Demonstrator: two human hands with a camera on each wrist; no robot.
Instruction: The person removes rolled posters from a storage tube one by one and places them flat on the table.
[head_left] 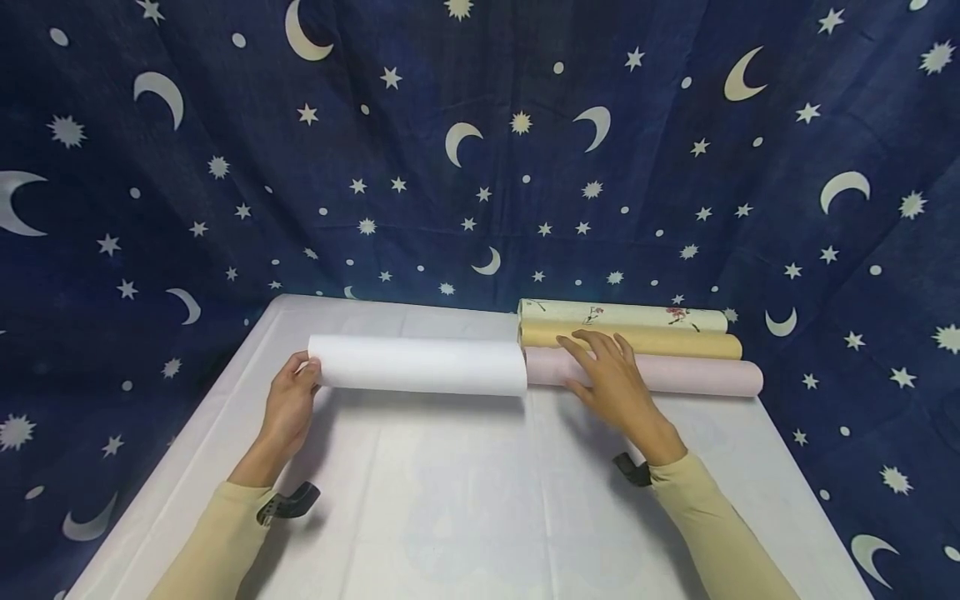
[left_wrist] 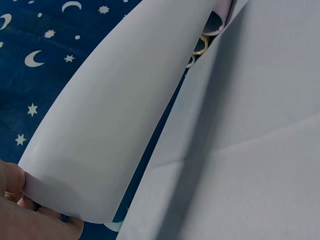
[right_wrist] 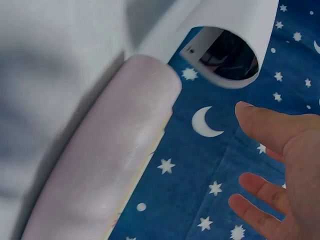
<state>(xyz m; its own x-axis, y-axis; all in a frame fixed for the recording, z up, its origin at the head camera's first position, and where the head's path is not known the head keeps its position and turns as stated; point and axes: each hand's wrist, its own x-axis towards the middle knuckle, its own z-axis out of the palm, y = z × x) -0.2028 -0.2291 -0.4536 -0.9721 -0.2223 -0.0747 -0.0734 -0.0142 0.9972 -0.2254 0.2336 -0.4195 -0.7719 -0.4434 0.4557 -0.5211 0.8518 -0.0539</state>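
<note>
My left hand (head_left: pixel 290 410) pinches the left end of a white paper roll (head_left: pixel 416 365), held level above the table with its shadow below. In the left wrist view the thumb and fingers (left_wrist: pixel 15 177) grip the edge of the roll. The roll's hollow right end (right_wrist: pixel 227 60) shows in the right wrist view. My right hand (head_left: pixel 617 387) hovers with spread fingers over a pink roll (head_left: pixel 697 375) and holds nothing. Behind the pink roll lie a yellow roll (head_left: pixel 675 342) and a cream flower-patterned roll (head_left: pixel 630 315).
The white-covered table (head_left: pixel 450 500) stretches toward me beneath both arms. A dark blue cloth (head_left: pixel 420 142) with moons and stars hangs behind and along both sides. The three rolls lie side by side at the table's back right.
</note>
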